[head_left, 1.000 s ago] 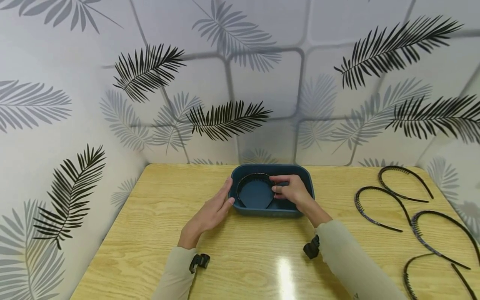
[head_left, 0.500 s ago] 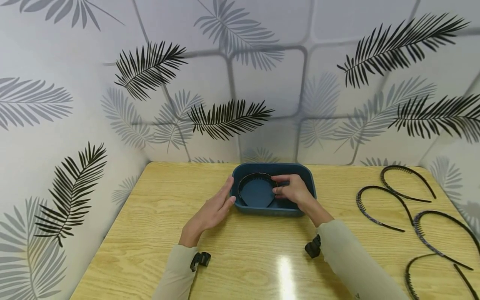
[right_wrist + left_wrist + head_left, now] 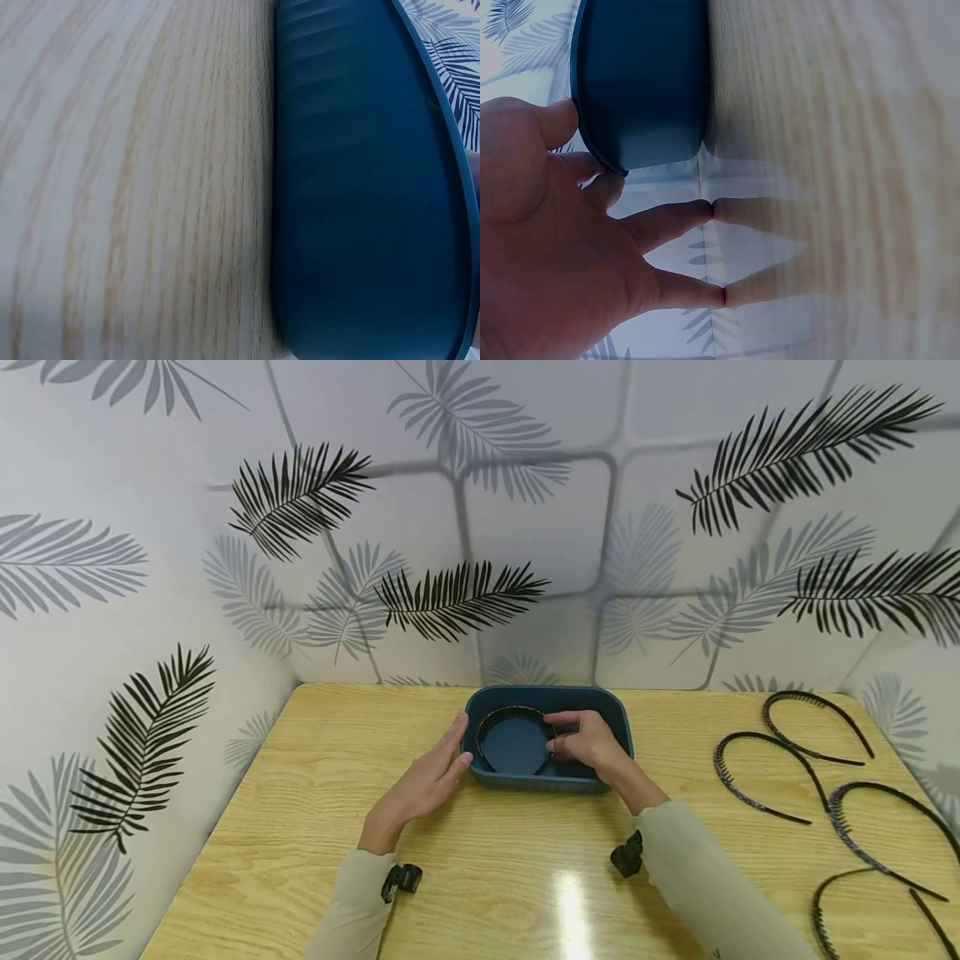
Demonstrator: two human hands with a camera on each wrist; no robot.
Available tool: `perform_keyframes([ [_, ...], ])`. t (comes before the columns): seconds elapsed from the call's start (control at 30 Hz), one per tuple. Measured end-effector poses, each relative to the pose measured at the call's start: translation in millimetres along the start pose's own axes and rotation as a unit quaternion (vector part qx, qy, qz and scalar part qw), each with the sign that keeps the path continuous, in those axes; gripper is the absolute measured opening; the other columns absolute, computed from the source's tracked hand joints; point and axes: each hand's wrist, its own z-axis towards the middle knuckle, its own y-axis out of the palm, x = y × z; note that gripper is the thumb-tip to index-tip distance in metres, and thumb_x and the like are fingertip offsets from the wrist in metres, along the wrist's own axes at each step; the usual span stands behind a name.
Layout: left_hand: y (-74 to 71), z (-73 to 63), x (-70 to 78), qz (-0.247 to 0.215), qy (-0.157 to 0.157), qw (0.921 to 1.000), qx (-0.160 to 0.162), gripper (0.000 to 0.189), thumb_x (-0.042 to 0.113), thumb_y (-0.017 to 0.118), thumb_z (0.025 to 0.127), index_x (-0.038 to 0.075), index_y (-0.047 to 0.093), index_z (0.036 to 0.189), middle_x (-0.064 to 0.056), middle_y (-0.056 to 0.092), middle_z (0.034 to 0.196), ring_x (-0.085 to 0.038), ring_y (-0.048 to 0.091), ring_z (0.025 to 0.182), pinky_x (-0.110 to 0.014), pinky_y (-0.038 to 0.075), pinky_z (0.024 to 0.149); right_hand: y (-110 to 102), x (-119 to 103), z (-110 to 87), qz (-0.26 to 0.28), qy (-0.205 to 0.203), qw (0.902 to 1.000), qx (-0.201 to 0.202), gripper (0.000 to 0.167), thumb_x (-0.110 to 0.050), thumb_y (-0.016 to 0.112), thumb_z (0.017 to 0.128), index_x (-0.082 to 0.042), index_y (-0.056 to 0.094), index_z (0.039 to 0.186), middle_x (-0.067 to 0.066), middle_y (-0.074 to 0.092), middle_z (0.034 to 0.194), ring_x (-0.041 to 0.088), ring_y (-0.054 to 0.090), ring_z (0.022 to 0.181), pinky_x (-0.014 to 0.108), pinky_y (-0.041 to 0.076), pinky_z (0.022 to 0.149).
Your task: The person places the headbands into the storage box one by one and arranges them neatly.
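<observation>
Centre frame: right hand (image 3: 592, 745) pinches thin black toothed headband (image 3: 504, 712) inside dark-blue rectangular plastic tub (image 3: 536, 782); left hand (image 3: 423, 785), fingers spread, touches tub. Slack pinch could tilt headband.

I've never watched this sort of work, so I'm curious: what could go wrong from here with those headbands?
The headband in the blue bin has comb teeth, which might snag while the right hand holds it. The left hand only touches the bin's left end, so a hard push could perhaps slide the bin along the table. Over at the right, the other headbands overlap, so lifting one could drag its neighbour.
</observation>
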Motion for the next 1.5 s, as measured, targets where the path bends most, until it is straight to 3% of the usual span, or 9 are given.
perform_keyframes([
  [0.43, 1.7, 3.2, -1.1, 0.001, 0.004, 1.0000, 0.008, 0.064, 0.023, 0.038, 0.114, -0.001, 0.004, 0.163, -0.019, 0.003, 0.170, -0.029, 0.008, 0.157, -0.051, 0.016, 0.124, -4, -1, -2.3, 0.014, -0.023, 0.9996, 0.004, 0.045, 0.009, 0.065, 0.094, 0.007, 0.060, 0.139, 0.028, 0.055, 0.140, 0.027, 0.071, 0.096, 0.038, 0.061, 0.082],
  [0.8, 3.5, 3.0, -1.4, 0.003, 0.005, 1.0000, 0.005, 0.064, 0.023, 0.037, 0.114, -0.001, 0.004, 0.163, -0.014, 0.001, 0.171, -0.027, 0.007, 0.157, -0.048, 0.016, 0.125, -19, -6, -16.4, 0.027, -0.079, 0.9965, -0.001, 0.043, 0.003, 0.063, 0.099, 0.005, 0.058, 0.142, 0.029, 0.055, 0.141, 0.038, 0.065, 0.116, 0.052, 0.053, 0.099],
  [1.13, 2.8, 2.3, -2.2, 0.003, -0.002, 1.0000, 0.000, 0.064, 0.026, 0.036, 0.114, 0.001, 0.003, 0.164, -0.010, -0.001, 0.171, -0.025, 0.005, 0.157, -0.046, 0.015, 0.125, -37, -12, -46.2, 0.047, -0.127, 0.9907, -0.008, 0.044, 0.000, 0.063, 0.100, 0.003, 0.057, 0.143, 0.027, 0.051, 0.147, 0.043, 0.058, 0.126, 0.041, 0.056, 0.097],
  [1.37, 2.9, 1.9, -1.6, -0.002, 0.001, 1.0000, 0.002, 0.064, 0.026, 0.036, 0.114, 0.001, 0.004, 0.164, -0.010, -0.001, 0.171, -0.026, 0.006, 0.157, -0.048, 0.016, 0.125, -44, -15, -67.0, 0.057, -0.154, 0.9864, -0.005, 0.045, -0.005, 0.066, 0.100, 0.003, 0.057, 0.143, 0.023, 0.051, 0.148, 0.011, 0.063, 0.117, 0.034, 0.056, 0.095],
  [1.5, 2.1, 1.7, -1.0, -0.005, 0.000, 1.0000, 0.000, 0.064, 0.025, 0.036, 0.114, 0.001, 0.003, 0.164, -0.011, -0.001, 0.171, -0.026, 0.005, 0.157, -0.048, 0.015, 0.125, -48, -16, -77.3, 0.056, -0.164, 0.9849, 0.001, 0.045, -0.008, 0.067, 0.100, 0.003, 0.057, 0.143, 0.024, 0.051, 0.148, 0.006, 0.062, 0.116, 0.030, 0.056, 0.094],
])
